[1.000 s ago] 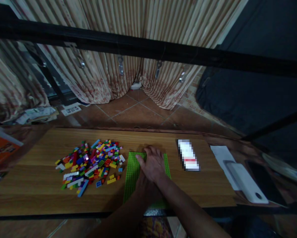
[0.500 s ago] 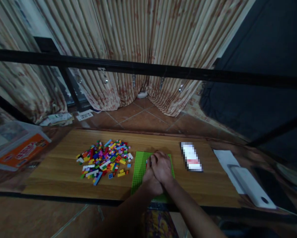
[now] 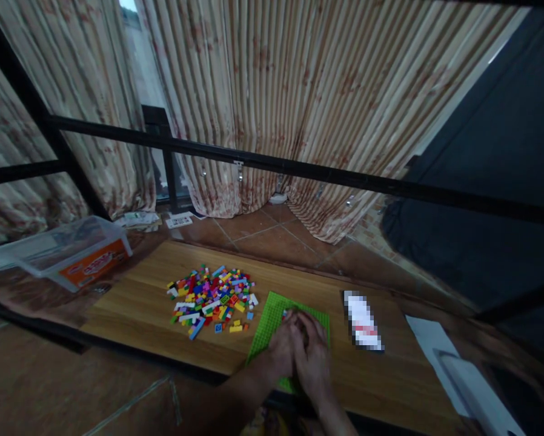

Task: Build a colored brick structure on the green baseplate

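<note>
A green studded baseplate (image 3: 267, 321) lies on the wooden table, and both hands are close together over its middle. My left hand (image 3: 281, 350) has its fingers curled, largely covered by the other hand. Beside it my right hand (image 3: 312, 351) bends its fingers over the left one's fingertips, closed. A bit of small red and white brick (image 3: 285, 314) shows at the fingertips on the plate; what the fingers press or hold is hidden. Left of the plate spreads a heap of loose coloured toy bricks (image 3: 215, 297).
A phone (image 3: 363, 321) with a blurred-out screen lies right of the plate. White paper (image 3: 429, 339) and a white device (image 3: 481, 387) sit at the table's right end. Beyond the left end stands a clear plastic box (image 3: 72, 251) with an orange label. A black rail (image 3: 272, 162) crosses behind.
The view has turned and tilted, so the table appears lower and slanted. My hands stay over the baseplate, and my right hand's fingers are now more curled against the left.
</note>
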Tool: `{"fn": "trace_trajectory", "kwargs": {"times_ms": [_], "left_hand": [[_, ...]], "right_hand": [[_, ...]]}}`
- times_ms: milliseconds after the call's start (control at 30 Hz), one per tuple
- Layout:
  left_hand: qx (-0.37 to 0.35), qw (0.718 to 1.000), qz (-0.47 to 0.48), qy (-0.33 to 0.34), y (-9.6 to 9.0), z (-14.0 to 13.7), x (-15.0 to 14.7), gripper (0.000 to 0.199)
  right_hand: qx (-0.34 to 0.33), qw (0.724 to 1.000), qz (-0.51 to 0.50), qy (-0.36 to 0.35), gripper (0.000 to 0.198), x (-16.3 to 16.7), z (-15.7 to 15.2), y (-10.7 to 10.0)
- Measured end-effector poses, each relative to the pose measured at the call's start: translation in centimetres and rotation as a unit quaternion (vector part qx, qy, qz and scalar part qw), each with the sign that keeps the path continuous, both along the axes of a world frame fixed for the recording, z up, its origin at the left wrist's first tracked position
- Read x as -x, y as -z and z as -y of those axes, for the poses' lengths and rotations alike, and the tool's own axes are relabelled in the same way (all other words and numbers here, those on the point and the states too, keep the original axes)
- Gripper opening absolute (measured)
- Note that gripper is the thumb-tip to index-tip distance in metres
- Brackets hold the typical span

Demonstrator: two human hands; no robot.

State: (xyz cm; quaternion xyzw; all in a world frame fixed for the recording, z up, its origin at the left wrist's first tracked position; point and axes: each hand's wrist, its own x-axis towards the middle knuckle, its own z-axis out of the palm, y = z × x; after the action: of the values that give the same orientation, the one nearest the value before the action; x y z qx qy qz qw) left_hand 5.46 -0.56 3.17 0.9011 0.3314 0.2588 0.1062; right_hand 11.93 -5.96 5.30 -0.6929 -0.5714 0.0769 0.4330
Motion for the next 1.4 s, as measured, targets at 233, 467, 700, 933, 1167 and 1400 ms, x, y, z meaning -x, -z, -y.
{"fn": "trace_trajectory", "kwargs": {"times_ms": [233,467,700,933,1167,1400], "left_hand": [[0.057,0.977,0.206,0.005,-3.2,0.3,3.4,0.036],[0.044,0.97,0.217,-0.098,-2.5,1.2,10.2,0.032],[0.015,0.971,0.147,-0.19,-1.5,2.4,16.8,0.03],[-0.033,0.951,0.11,-0.286,-1.0,2.2,20.2,0.026],[-0.007,0.956,0.086,-0.282,-0.8,1.6,18.6,0.022],[-0.023,0.957,0.043,-0.284,-0.2,0.7,17.5,0.016]], "right_hand": [[-0.01,0.998,-0.044,0.041,0.049,-1.1,0.5,-0.1],[0.021,0.997,0.076,-0.023,0.051,-1.1,-0.2,2.6],[0.013,0.991,0.12,-0.05,0.052,-1.9,-1.1,3.0],[0.007,0.992,0.113,-0.059,0.051,-2.4,-1.1,3.2],[0.005,0.992,0.108,-0.065,0.049,-2.5,-1.1,3.1],[0.0,0.993,0.102,-0.063,0.048,-2.5,-1.1,3.1]]}}
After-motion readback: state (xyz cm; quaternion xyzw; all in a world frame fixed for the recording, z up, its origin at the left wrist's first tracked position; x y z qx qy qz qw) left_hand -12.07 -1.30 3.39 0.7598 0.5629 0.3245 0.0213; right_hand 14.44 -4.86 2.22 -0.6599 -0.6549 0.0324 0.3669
